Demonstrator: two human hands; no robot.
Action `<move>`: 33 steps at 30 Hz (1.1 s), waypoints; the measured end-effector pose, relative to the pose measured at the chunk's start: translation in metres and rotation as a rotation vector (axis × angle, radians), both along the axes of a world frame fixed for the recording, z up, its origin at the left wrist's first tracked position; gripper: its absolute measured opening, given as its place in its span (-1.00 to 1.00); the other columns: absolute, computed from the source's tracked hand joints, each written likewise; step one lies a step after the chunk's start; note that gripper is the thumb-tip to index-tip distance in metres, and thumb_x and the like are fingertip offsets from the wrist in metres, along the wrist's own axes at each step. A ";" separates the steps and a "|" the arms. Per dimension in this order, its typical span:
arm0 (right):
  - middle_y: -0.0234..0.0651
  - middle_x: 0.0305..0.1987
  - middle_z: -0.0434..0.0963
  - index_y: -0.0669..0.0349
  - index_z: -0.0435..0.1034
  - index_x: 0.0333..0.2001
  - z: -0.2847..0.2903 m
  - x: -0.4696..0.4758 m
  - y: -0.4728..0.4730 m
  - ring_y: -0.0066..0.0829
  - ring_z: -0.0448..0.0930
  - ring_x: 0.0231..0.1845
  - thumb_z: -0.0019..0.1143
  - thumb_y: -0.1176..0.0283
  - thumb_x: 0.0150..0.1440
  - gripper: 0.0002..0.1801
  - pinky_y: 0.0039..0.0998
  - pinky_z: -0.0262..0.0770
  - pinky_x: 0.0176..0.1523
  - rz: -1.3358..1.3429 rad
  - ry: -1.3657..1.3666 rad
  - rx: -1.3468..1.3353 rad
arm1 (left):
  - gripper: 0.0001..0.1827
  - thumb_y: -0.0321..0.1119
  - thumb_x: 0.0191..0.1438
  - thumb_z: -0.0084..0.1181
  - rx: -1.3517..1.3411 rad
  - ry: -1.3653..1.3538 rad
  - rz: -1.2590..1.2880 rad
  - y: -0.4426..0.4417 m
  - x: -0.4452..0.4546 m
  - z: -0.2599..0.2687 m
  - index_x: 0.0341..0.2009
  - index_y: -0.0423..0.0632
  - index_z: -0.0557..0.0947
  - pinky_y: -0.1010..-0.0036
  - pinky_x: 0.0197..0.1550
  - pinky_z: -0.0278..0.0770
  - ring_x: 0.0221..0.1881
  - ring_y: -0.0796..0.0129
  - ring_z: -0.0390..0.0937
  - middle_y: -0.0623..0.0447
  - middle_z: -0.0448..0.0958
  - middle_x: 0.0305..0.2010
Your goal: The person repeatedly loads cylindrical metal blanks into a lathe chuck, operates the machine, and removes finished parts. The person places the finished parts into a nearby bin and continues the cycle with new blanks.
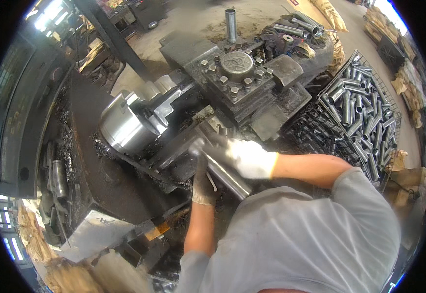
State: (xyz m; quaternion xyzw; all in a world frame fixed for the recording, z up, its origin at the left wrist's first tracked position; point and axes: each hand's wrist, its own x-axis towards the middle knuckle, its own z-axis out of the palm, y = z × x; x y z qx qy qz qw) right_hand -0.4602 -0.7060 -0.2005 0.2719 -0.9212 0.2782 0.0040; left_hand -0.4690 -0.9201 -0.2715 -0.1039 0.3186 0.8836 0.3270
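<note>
My left hand (202, 181), in a blackened work glove, grips a shiny metal tube (231, 177) that slants towards my waist. The tube's upper end is blurred and bright. Close against the upper part of the tube is my right hand (247, 155), in a white glove with dark fingers. Its fingers are blurred, so whether they grip the tube cannot be told. Beyond both hands lies the lathe bed (178, 146). The lathe chuck (125, 126), with stepped jaws, is to the left with no tube in it. Past my right hand rises the bolted tool post (236, 64).
One tube (231, 25) stands upright behind the tool post. More tubes (300, 27) lie beside a dark cloth (277, 44). At right, a wire basket (339, 126) holds several tubes. Metal chips (66, 146) line the lathe at left, near a metal cylinder (59, 179).
</note>
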 end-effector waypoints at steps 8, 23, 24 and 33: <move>0.16 -0.19 0.72 0.45 0.46 0.11 -0.067 -0.057 -0.007 0.07 0.76 -0.15 0.34 0.09 0.11 -0.32 -0.04 0.68 -0.05 -0.498 -0.395 0.166 | -0.48 0.09 0.37 0.16 -0.219 0.069 0.396 -0.027 -0.045 -0.014 0.17 -0.05 0.60 0.18 0.04 0.70 -0.11 0.12 0.66 -0.02 0.65 -0.10; -0.03 0.03 0.69 0.28 0.40 0.26 0.092 -0.095 0.022 -0.13 0.75 0.01 0.63 0.20 -0.18 -0.08 -0.19 0.70 0.14 0.059 -0.326 -0.416 | -0.37 0.11 0.47 -0.11 -0.427 0.314 0.079 0.040 -0.119 0.021 0.34 -0.15 0.49 0.13 0.27 0.59 0.19 0.05 0.62 -0.19 0.58 0.27; 0.00 0.06 0.69 0.29 0.40 0.26 0.112 -0.109 0.034 -0.07 0.76 0.04 0.63 0.23 -0.17 -0.09 -0.16 0.71 0.16 0.192 -0.119 -0.477 | -0.42 0.07 0.47 -0.09 -0.519 0.338 0.068 0.043 -0.131 0.016 0.29 -0.15 0.51 0.15 0.23 0.62 0.13 0.06 0.65 -0.19 0.61 0.22; -0.20 -0.21 0.77 0.04 0.69 -0.12 0.123 -0.328 0.045 -0.16 0.80 -0.16 0.48 0.34 -0.03 -0.67 -0.21 0.74 -0.03 0.222 0.278 0.852 | -0.55 -0.28 0.32 0.25 -0.927 0.637 0.500 0.025 -0.103 -0.025 0.24 -0.19 0.63 0.35 0.22 0.55 0.14 0.20 0.64 -0.12 0.67 0.19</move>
